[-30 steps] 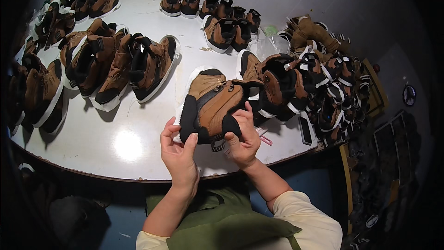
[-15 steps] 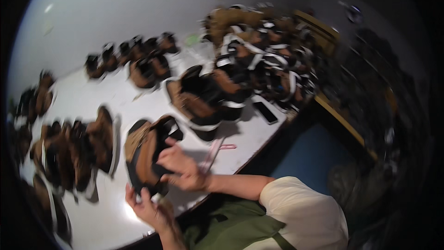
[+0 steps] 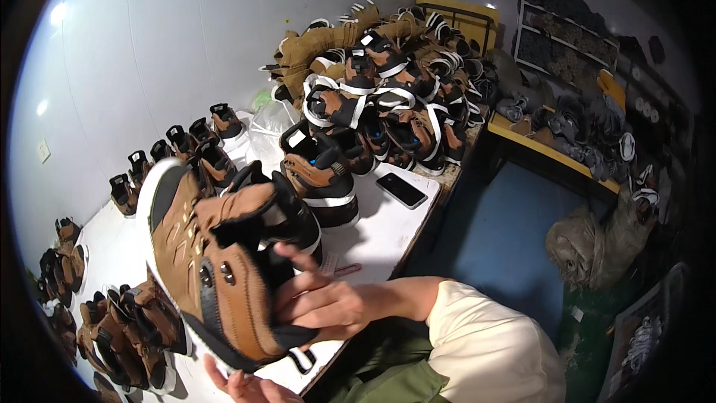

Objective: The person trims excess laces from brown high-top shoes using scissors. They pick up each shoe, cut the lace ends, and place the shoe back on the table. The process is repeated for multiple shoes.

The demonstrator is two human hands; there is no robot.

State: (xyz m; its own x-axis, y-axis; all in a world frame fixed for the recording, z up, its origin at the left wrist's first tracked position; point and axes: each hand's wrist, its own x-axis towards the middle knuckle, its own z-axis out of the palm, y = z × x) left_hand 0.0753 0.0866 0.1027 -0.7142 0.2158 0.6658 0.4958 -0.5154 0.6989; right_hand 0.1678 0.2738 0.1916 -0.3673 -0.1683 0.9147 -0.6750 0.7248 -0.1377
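A brown and black lace-up boot [image 3: 233, 287] with a white sole edge is raised close to the camera and tilted, its toe pointing up and left. My right hand [image 3: 328, 302] grips it at the collar and heel, some fingers inside the opening and the index finger stretched out. Below the heel, my left hand [image 3: 253, 389] shows partly at the lower edge, fingers apart; whether a fingertip touches the sole I cannot tell. Just behind the raised boot, another boot [image 3: 321, 172] of the same kind stands upright on the white table [image 3: 373, 242].
Similar boots [image 3: 127, 332] stand grouped at the left, with more along the wall. A heap of boots [image 3: 403, 104] fills the table's far right. Near the edge lie a phone [image 3: 403, 190] and a pink strip [image 3: 347, 269]. A yellow-edged bench [image 3: 548, 145] holds grey shoes.
The boot has come up off the table toward the camera and turned toe-up. My right hand has closed on its collar; my left hand has dropped lower. The view has shifted.
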